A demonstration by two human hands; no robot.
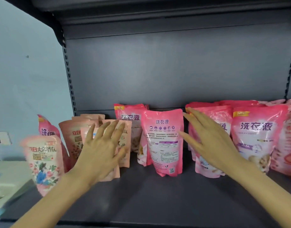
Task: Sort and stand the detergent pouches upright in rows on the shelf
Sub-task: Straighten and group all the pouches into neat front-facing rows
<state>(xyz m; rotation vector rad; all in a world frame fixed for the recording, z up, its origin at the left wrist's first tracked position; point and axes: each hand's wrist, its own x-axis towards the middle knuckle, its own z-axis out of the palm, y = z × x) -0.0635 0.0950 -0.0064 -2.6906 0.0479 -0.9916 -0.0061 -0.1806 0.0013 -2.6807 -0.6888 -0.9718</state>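
Pink detergent pouches stand on a dark grey shelf [158, 195]. One bright pink pouch [162, 142] stands upright in the middle with its back label facing me. My left hand [100, 150] is open, fingers spread, in front of a cluster of peach pouches [72, 139]; whether it touches them is unclear. My right hand [209, 139] is open too, just right of the middle pouch, its thumb near the pouch's edge, covering part of a pink pouch [212, 117] behind. A floral pouch [43, 162] stands at the front left. Another bright pink pouch [256, 137] stands at the right.
More pink pouches [287, 137] fill the right end, and one [130, 119] stands behind the middle pouch. The shelf's back panel [174, 71] and slotted uprights [69, 76] rise behind. A pale wall [23, 79] lies to the left, with light objects [3, 186] below.
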